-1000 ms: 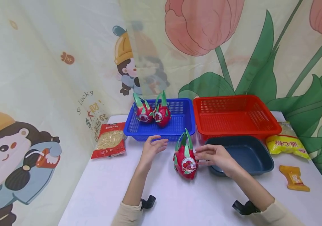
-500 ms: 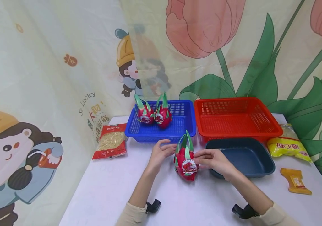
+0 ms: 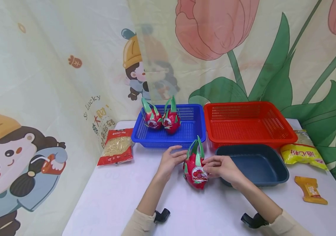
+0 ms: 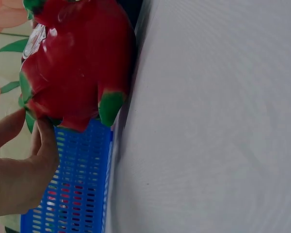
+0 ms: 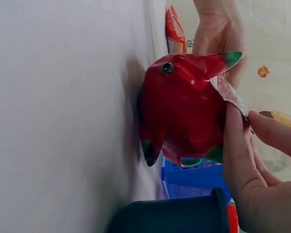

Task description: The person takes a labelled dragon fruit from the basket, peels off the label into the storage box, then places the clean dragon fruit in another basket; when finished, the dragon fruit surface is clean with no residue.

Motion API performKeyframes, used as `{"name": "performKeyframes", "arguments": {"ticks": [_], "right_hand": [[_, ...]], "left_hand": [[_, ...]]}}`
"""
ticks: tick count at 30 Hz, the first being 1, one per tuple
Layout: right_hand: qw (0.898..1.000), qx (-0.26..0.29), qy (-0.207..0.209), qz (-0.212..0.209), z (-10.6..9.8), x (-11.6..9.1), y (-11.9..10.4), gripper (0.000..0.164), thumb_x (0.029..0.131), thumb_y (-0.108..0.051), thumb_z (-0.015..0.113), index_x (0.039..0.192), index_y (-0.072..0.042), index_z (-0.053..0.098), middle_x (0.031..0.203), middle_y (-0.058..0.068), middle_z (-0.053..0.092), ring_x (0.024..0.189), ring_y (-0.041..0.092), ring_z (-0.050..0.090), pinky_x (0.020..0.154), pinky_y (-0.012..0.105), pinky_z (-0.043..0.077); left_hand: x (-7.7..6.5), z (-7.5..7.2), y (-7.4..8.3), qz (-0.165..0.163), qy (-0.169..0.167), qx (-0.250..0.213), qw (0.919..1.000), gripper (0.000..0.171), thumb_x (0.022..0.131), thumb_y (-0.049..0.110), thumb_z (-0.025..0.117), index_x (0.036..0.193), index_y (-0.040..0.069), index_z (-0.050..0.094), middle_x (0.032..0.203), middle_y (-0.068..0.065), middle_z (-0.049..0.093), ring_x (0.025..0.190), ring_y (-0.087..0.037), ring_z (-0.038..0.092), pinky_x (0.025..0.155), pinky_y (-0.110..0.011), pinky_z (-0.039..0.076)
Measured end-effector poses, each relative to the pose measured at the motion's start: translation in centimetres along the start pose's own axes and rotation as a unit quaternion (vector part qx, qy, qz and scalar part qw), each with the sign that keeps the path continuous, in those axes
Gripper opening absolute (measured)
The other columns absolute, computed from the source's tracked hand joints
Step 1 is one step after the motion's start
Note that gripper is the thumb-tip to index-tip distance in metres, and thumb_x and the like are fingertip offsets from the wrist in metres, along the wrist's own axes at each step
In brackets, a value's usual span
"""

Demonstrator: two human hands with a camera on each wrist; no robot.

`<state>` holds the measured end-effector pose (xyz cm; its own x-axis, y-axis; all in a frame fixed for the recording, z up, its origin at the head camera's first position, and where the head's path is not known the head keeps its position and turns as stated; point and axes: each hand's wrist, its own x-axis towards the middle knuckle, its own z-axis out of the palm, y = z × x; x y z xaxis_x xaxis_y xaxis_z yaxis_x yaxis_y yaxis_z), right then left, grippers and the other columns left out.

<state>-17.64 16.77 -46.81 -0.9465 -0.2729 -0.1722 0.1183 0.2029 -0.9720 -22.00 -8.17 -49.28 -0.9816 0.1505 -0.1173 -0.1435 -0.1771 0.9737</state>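
A red dragon fruit (image 3: 189, 168) with green leaves stands on the white table between both hands. On its front is a round sticker (image 3: 199, 174). The left hand (image 3: 170, 161) holds the fruit's left side; in the left wrist view its thumb and fingertips close on a green scale tip of the fruit (image 4: 82, 63). From the right, the right hand (image 3: 223, 167) pinches the sticker's edge between thumb and forefinger. In the right wrist view that sticker (image 5: 228, 93) stands partly away from the red skin.
Behind the fruit are a blue basket (image 3: 189, 144) with two more dragon fruits (image 3: 171, 122) and a red basket (image 3: 250, 141). A dark blue tub (image 3: 256, 167) stands right of the fruit. Bags (image 3: 116, 146) (image 3: 302, 153) lie at both sides, with an orange packet (image 3: 310, 190) at right.
Both hands have come in to the dragon fruit: the left moved right onto its side, and the right hand's fingers closed on the sticker's edge. The fruit stays in place.
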Motion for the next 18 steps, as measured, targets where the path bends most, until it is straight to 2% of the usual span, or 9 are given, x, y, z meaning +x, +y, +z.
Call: {"name": "performKeyframes", "arguments": {"ticks": [3, 7, 12, 18], "right_hand": [[1.000, 0.007, 0.011, 0.005, 0.11, 0.21, 0.16, 0.043, 0.092, -0.018, 0.082, 0.127, 0.002, 0.070, 0.112, 0.017, 0.077, 0.101, 0.027, 0.075, 0.081, 0.041, 0.065], [0.999, 0.038, 0.005, 0.024, 0.17, 0.37, 0.54, 0.043, 0.093, -0.018, 0.081, 0.128, 0.003, 0.068, 0.113, 0.017, 0.077, 0.100, 0.028, 0.076, 0.084, 0.040, 0.064], [0.996, 0.079, -0.013, 0.042, 0.37, 0.61, 0.72, 0.046, 0.094, -0.019, 0.080, 0.130, 0.005, 0.066, 0.114, 0.017, 0.076, 0.100, 0.028, 0.077, 0.089, 0.043, 0.062], [0.994, 0.091, -0.016, 0.055, 0.57, 0.73, 0.62, 0.043, 0.093, -0.019, 0.080, 0.125, 0.006, 0.066, 0.113, 0.017, 0.077, 0.098, 0.028, 0.077, 0.091, 0.042, 0.062]], "left_hand": [[0.17, -0.08, 0.00, -0.015, -0.004, -0.013, 0.9998, 0.047, 0.095, 0.000, 0.073, 0.139, -0.003, 0.055, 0.126, -0.021, 0.072, 0.107, -0.021, 0.074, 0.094, -0.031, 0.060], [0.42, -0.32, 0.00, -0.038, -0.004, -0.037, 0.9986, 0.045, 0.096, -0.003, 0.070, 0.138, -0.004, 0.057, 0.127, -0.021, 0.071, 0.104, -0.019, 0.075, 0.093, -0.031, 0.060], [0.81, -0.74, 0.15, -0.051, 0.009, -0.059, 0.9969, 0.045, 0.095, -0.007, 0.068, 0.139, -0.003, 0.058, 0.125, -0.021, 0.072, 0.099, -0.018, 0.075, 0.086, -0.029, 0.062], [0.80, -0.90, 0.05, -0.057, 0.015, -0.087, 0.9945, 0.047, 0.093, -0.010, 0.068, 0.139, -0.005, 0.058, 0.123, -0.020, 0.073, 0.098, -0.017, 0.075, 0.079, -0.025, 0.061]]}}
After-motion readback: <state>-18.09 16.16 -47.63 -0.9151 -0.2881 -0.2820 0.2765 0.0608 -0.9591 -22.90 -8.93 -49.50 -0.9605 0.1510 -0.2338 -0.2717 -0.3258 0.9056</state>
